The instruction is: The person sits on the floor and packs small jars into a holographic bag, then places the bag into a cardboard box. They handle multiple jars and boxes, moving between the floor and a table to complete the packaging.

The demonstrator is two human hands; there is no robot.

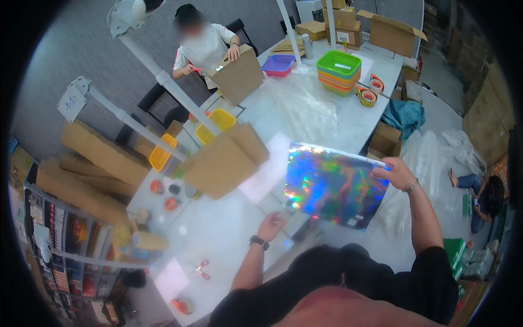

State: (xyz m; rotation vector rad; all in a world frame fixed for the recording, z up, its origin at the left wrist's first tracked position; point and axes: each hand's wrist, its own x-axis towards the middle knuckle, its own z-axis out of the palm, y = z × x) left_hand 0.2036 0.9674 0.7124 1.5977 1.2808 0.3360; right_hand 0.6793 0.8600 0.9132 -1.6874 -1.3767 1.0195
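Note:
A shiny holographic sheet or flat pouch [337,184] hangs from my right hand [394,173], which pinches its upper right corner between thumb and fingers. Near the lower left edge of that sheet, my left hand [273,227] hovers by the white table's edge with fingers slightly curled and nothing visible in it. A folded brown cardboard box [224,163] lies on the table ahead, beside white paper [265,171]. Red-handled scissors [202,269] and an orange tape dispenser [182,305] rest on the near left part of the table [220,237].
Across the table a person [204,49] handles a cardboard box [239,75]. Stacked plastic baskets [339,71], tape dispensers [367,97] and clear plastic wrap [304,106] lie farther back. White poles rise from the table. Another person [486,200] sits on the floor at right.

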